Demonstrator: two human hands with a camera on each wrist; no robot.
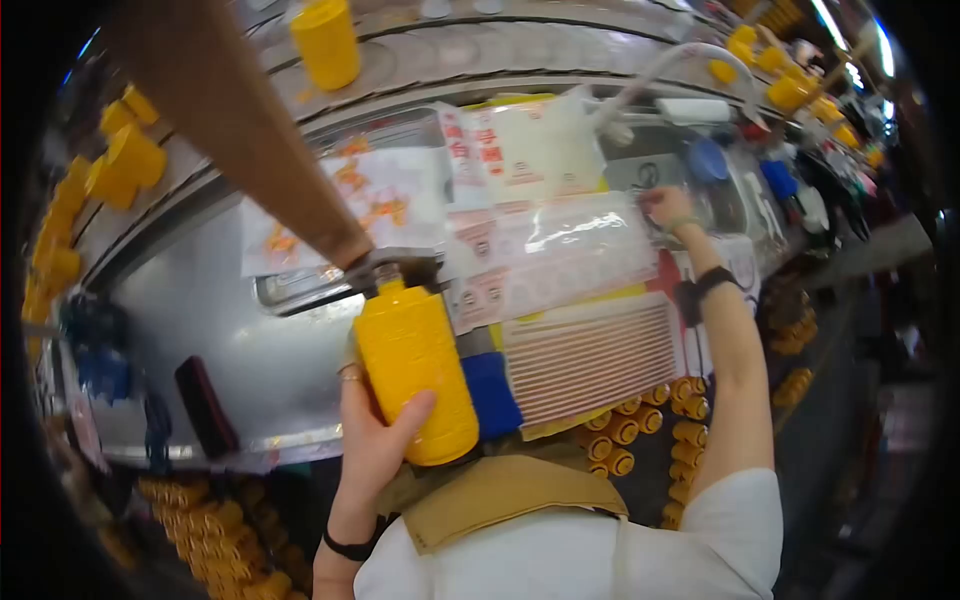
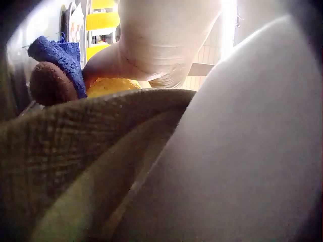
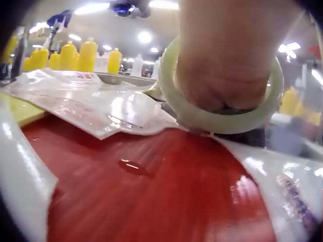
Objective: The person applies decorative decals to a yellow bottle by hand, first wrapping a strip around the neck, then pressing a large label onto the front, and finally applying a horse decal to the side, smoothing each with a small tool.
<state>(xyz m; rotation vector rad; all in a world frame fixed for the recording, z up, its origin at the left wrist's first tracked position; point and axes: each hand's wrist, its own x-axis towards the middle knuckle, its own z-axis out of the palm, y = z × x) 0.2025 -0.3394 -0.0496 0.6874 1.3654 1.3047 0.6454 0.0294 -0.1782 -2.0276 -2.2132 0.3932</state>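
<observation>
My left hand [image 1: 375,445] grips a yellow embossed bottle [image 1: 415,375], the thumb lying across its front. The bottle's neck is up at a dark fitting [image 1: 395,268] on the end of a brown post. In the left wrist view, a sleeve and apron hide most of that hand. My right hand [image 1: 668,208] reaches to the far right of the workbench, beside the edge of glossy clear printed sheets [image 1: 570,245]. A pale green bangle [image 3: 227,123] circles that wrist. The fingertips are small and blurred, and I cannot tell whether they hold anything.
A striped sheet [image 1: 590,360] and a blue cloth [image 1: 490,395] lie near my body. Orange-printed decal paper [image 1: 330,205] is at left. A conveyor [image 1: 450,50] carries yellow bottles behind the bench. A white curved pipe [image 1: 690,55] arches at right; a dark pad [image 1: 205,405] lies left.
</observation>
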